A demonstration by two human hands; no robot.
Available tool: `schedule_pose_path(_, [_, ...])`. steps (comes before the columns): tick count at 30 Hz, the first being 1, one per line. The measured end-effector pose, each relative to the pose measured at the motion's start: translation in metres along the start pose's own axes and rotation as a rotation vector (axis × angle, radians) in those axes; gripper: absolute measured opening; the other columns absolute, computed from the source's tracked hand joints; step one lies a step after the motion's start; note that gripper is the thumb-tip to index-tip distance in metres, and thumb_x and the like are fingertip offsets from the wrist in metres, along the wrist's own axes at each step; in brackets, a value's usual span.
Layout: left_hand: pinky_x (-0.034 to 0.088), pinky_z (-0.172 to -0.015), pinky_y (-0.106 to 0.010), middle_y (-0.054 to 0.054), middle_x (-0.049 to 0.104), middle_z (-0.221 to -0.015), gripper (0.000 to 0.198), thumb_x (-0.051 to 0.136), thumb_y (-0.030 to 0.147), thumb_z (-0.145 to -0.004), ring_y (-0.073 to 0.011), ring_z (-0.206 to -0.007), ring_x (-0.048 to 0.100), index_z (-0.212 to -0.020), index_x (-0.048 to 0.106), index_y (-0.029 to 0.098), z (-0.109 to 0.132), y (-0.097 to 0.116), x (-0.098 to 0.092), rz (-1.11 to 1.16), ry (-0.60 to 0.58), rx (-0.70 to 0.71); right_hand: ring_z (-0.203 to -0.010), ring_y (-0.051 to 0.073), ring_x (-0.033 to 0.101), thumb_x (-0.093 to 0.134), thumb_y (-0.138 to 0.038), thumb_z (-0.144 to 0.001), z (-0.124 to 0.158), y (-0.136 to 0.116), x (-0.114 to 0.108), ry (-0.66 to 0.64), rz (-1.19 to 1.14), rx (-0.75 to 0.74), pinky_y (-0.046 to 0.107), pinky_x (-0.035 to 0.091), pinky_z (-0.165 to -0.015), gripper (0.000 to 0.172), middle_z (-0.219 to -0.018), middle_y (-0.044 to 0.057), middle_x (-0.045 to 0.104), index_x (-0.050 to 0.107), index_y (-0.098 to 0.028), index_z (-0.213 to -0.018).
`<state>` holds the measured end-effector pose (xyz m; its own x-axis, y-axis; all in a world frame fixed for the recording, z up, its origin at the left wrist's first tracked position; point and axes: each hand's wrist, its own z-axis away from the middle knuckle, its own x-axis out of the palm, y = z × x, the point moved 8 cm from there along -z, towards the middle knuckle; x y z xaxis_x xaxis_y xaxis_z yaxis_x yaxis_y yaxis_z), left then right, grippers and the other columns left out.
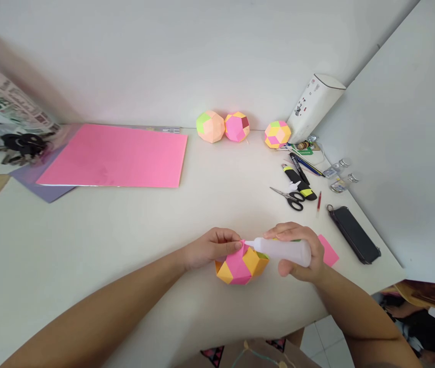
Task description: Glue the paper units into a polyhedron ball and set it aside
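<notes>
My left hand (217, 248) pinches the upper pink edge of a folded paper ball (236, 268), made of pink and yellow-orange pieces and open at its top. In my right hand (305, 250) lies a whitish squeeze bottle of glue (284, 251), tilted level with its thin nozzle pointing left. The nozzle tip is at the pink flap beside my left fingertips; whether it touches the paper I cannot tell. Part of the ball's far side is hidden behind the bottle and my fingers.
Three finished paper balls (237, 127) stand along the wall. Pink paper sheets (118, 158) lie at the left. Scissors (292, 198), a yellow-black cutter (299, 183), small glass bottles (344, 182) and a black case (354, 234) are at the right. A pink slip (328, 250) sits behind my right wrist.
</notes>
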<state>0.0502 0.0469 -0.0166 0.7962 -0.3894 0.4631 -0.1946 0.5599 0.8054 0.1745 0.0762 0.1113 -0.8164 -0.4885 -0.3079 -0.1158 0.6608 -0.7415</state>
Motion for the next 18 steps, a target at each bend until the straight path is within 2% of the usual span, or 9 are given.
schedule_pose_path(10, [0.034,-0.047,-0.02,0.002,0.056,-0.061,0.028,0.065,0.042,-0.076,-0.007,-0.051,0.047,-0.075,0.064,0.014,0.0003,0.001,-0.0004,0.005,0.004,0.001,-0.08,0.022,0.067,0.072,-0.039,-0.074,0.0019,0.001,0.0013,0.001,-0.033,-0.007,0.034,0.058,-0.064,0.044,-0.09,0.011,0.069,0.056,-0.022,-0.112])
schedule_pose_path(18, [0.035,-0.047,-0.02,0.001,0.057,-0.061,0.029,0.066,0.043,-0.075,-0.0074,-0.05,0.047,-0.075,0.064,0.014,-0.0004,0.0011,-0.0008,0.018,0.002,0.015,-0.077,0.021,0.068,0.075,-0.038,-0.07,0.0001,-0.0033,0.0082,-0.064,-0.048,0.009,0.031,0.057,-0.061,0.049,-0.091,0.011,0.069,0.055,-0.023,-0.112])
